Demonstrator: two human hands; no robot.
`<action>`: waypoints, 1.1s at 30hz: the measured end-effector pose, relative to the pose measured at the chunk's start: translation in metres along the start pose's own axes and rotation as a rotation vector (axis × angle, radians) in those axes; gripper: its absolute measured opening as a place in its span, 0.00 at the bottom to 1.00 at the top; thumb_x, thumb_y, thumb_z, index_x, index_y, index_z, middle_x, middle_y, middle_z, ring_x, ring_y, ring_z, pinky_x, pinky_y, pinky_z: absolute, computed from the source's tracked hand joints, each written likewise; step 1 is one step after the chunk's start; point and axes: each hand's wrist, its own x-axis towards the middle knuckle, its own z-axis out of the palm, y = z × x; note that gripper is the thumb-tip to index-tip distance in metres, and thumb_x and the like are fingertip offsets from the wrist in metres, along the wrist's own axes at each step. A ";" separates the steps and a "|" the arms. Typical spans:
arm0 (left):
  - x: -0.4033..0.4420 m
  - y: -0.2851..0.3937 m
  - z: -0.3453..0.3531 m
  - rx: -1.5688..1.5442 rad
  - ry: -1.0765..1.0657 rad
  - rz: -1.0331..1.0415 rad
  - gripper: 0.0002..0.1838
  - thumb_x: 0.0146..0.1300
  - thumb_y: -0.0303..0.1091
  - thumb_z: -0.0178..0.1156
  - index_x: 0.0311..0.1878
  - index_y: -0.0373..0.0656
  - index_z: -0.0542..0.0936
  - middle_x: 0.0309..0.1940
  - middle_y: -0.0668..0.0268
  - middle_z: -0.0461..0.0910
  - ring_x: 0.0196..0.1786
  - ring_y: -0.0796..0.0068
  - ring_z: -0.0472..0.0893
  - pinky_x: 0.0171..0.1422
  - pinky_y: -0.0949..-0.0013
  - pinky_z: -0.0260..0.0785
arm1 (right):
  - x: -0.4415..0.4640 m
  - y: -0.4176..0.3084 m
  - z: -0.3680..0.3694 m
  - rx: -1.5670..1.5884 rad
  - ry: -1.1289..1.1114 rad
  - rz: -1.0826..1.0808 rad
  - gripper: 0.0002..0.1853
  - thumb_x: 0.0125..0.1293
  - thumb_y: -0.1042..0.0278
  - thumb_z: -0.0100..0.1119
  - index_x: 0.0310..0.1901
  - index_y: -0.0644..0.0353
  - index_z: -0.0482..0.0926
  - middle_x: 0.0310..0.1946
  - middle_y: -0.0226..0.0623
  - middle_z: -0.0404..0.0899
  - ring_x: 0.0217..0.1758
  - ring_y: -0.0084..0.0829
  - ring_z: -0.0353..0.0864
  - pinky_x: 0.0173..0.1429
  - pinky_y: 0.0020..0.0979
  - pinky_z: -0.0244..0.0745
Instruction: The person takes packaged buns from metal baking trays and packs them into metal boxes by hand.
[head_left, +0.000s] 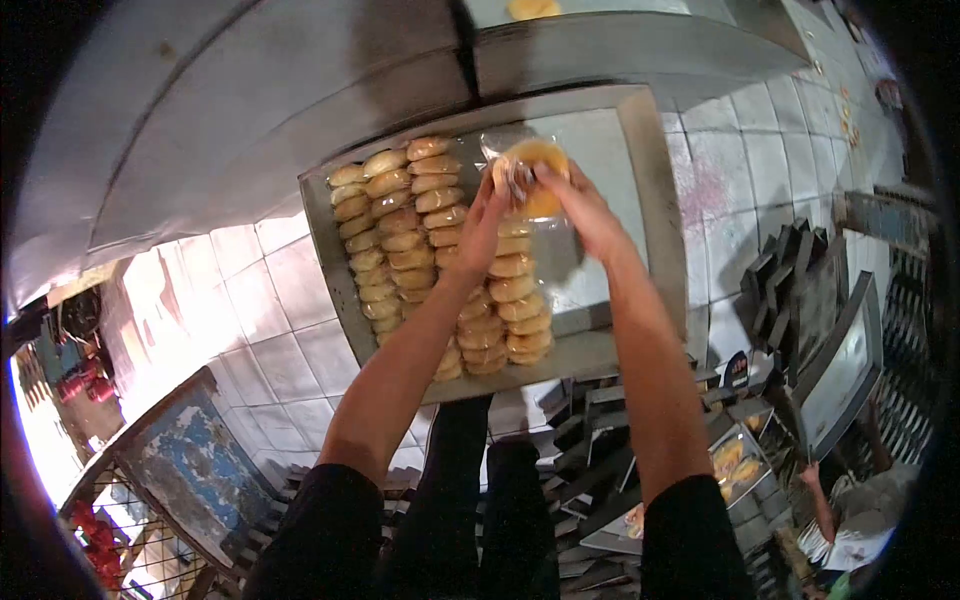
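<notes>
Wrapped bun is gripped between left hand and right hand above a tray holding bun rows.

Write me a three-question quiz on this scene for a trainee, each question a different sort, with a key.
1. True or false: the left hand and the right hand are both on the round golden bun in clear plastic.

2. Where do the rows of rounded golden-brown buns lie?
A) On the square white tiles
B) In the shallow grey metal tray
C) On the peeling blue-painted panel

3. Fill the gap: as pictured, the tray's large bare part is toward its ____ side.

Key: 1. True. 2. B. 3. Right.
</notes>
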 end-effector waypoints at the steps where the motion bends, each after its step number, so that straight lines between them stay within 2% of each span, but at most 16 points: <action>1: 0.020 0.003 -0.012 -0.013 0.064 -0.066 0.44 0.79 0.62 0.47 0.84 0.40 0.52 0.79 0.56 0.61 0.79 0.64 0.61 0.82 0.60 0.52 | 0.036 -0.002 0.003 -0.101 0.026 0.098 0.43 0.69 0.33 0.60 0.74 0.59 0.68 0.66 0.44 0.77 0.67 0.38 0.76 0.68 0.37 0.72; 3: 0.048 -0.007 -0.031 -0.122 0.049 -0.200 0.43 0.79 0.62 0.46 0.83 0.39 0.53 0.79 0.56 0.61 0.80 0.63 0.60 0.82 0.60 0.52 | 0.096 0.000 0.009 -0.250 -0.001 0.245 0.46 0.67 0.27 0.57 0.73 0.60 0.70 0.66 0.45 0.78 0.63 0.40 0.80 0.63 0.40 0.78; 5: 0.050 -0.012 -0.047 0.095 0.072 -0.253 0.42 0.78 0.61 0.49 0.82 0.40 0.57 0.79 0.53 0.62 0.81 0.56 0.60 0.83 0.60 0.51 | 0.138 0.004 0.011 -0.335 -0.107 0.337 0.52 0.64 0.19 0.52 0.73 0.60 0.70 0.67 0.48 0.76 0.62 0.45 0.83 0.60 0.45 0.81; 6: 0.040 -0.009 -0.048 0.297 0.134 -0.075 0.41 0.77 0.60 0.50 0.82 0.42 0.57 0.79 0.53 0.61 0.82 0.55 0.59 0.84 0.58 0.51 | 0.141 -0.009 0.020 -0.433 -0.155 0.345 0.51 0.66 0.17 0.42 0.74 0.58 0.70 0.66 0.51 0.77 0.58 0.48 0.85 0.56 0.49 0.83; 9: 0.030 -0.015 -0.050 0.929 0.230 0.378 0.41 0.73 0.58 0.57 0.81 0.47 0.60 0.80 0.54 0.60 0.83 0.52 0.55 0.84 0.47 0.48 | 0.188 0.017 0.019 -0.571 -0.169 0.416 0.47 0.70 0.20 0.35 0.71 0.56 0.72 0.61 0.51 0.80 0.55 0.46 0.86 0.56 0.47 0.84; 11: 0.055 -0.031 -0.061 1.390 0.195 0.585 0.40 0.69 0.56 0.62 0.79 0.50 0.62 0.81 0.59 0.58 0.84 0.53 0.52 0.84 0.38 0.45 | 0.215 0.052 0.011 -0.518 -0.123 0.365 0.46 0.69 0.20 0.39 0.69 0.55 0.74 0.57 0.48 0.82 0.54 0.44 0.87 0.56 0.45 0.83; 13: 0.086 -0.047 -0.075 1.462 0.191 0.584 0.43 0.68 0.60 0.62 0.80 0.53 0.61 0.82 0.62 0.55 0.86 0.54 0.47 0.84 0.33 0.38 | 0.174 0.008 0.025 -0.447 -0.021 0.409 0.46 0.68 0.20 0.43 0.69 0.55 0.75 0.60 0.47 0.81 0.64 0.42 0.81 0.68 0.46 0.75; 16: 0.108 -0.051 -0.080 1.472 0.186 0.528 0.49 0.65 0.68 0.60 0.83 0.55 0.57 0.85 0.63 0.48 0.87 0.52 0.40 0.84 0.30 0.26 | 0.162 0.028 0.030 -0.460 0.280 0.160 0.48 0.68 0.20 0.45 0.73 0.56 0.71 0.68 0.49 0.75 0.73 0.41 0.72 0.78 0.46 0.62; 17: 0.106 -0.051 -0.076 1.474 0.197 0.509 0.50 0.65 0.69 0.59 0.83 0.55 0.56 0.85 0.64 0.47 0.87 0.52 0.40 0.84 0.31 0.25 | 0.170 0.048 0.023 -0.078 0.069 0.081 0.52 0.67 0.20 0.49 0.77 0.59 0.66 0.75 0.49 0.67 0.78 0.42 0.65 0.82 0.45 0.54; 20: 0.088 -0.052 -0.066 1.462 0.219 0.559 0.49 0.65 0.68 0.59 0.84 0.56 0.56 0.85 0.62 0.48 0.87 0.51 0.41 0.84 0.31 0.28 | 0.180 0.099 0.037 0.133 0.002 0.112 0.52 0.68 0.19 0.47 0.72 0.64 0.71 0.70 0.46 0.74 0.74 0.40 0.68 0.79 0.39 0.57; 23: 0.052 -0.056 -0.064 1.577 0.055 0.478 0.48 0.66 0.67 0.59 0.83 0.57 0.56 0.85 0.62 0.50 0.87 0.50 0.42 0.84 0.31 0.30 | 0.144 0.090 0.025 0.339 0.163 0.120 0.47 0.71 0.22 0.46 0.68 0.64 0.75 0.62 0.42 0.79 0.65 0.37 0.74 0.77 0.38 0.60; 25: 0.045 -0.059 -0.072 1.720 -0.056 0.325 0.47 0.67 0.65 0.59 0.83 0.58 0.57 0.85 0.62 0.51 0.86 0.49 0.42 0.84 0.31 0.32 | 0.117 0.133 0.001 0.277 0.163 -0.001 0.44 0.73 0.24 0.45 0.66 0.63 0.77 0.60 0.41 0.80 0.62 0.35 0.75 0.73 0.38 0.64; 27: 0.049 -0.060 -0.073 1.787 -0.046 0.397 0.44 0.68 0.62 0.59 0.83 0.58 0.57 0.85 0.60 0.50 0.86 0.48 0.45 0.83 0.30 0.36 | 0.075 0.142 0.004 0.368 0.156 -0.084 0.39 0.76 0.28 0.45 0.60 0.62 0.81 0.57 0.41 0.81 0.59 0.33 0.77 0.67 0.37 0.70; 28: 0.052 -0.061 -0.072 1.820 -0.031 0.426 0.43 0.69 0.60 0.59 0.83 0.58 0.57 0.85 0.59 0.49 0.85 0.48 0.47 0.83 0.29 0.38 | 0.072 0.165 0.005 0.281 0.079 -0.025 0.39 0.80 0.31 0.36 0.71 0.59 0.73 0.67 0.37 0.75 0.72 0.33 0.68 0.80 0.39 0.55; 31: 0.051 -0.063 -0.063 1.924 0.021 0.402 0.44 0.69 0.59 0.59 0.84 0.55 0.56 0.85 0.62 0.49 0.86 0.47 0.45 0.83 0.32 0.37 | 0.031 0.159 0.049 0.216 0.108 -0.005 0.40 0.80 0.33 0.37 0.77 0.60 0.63 0.74 0.43 0.67 0.78 0.35 0.62 0.81 0.39 0.54; 33: 0.037 -0.056 -0.053 1.776 0.065 0.393 0.45 0.69 0.59 0.60 0.83 0.52 0.56 0.85 0.62 0.48 0.86 0.47 0.45 0.84 0.33 0.36 | 0.016 0.134 0.040 0.368 0.141 -0.070 0.41 0.81 0.33 0.37 0.79 0.62 0.58 0.76 0.47 0.65 0.80 0.37 0.61 0.82 0.39 0.53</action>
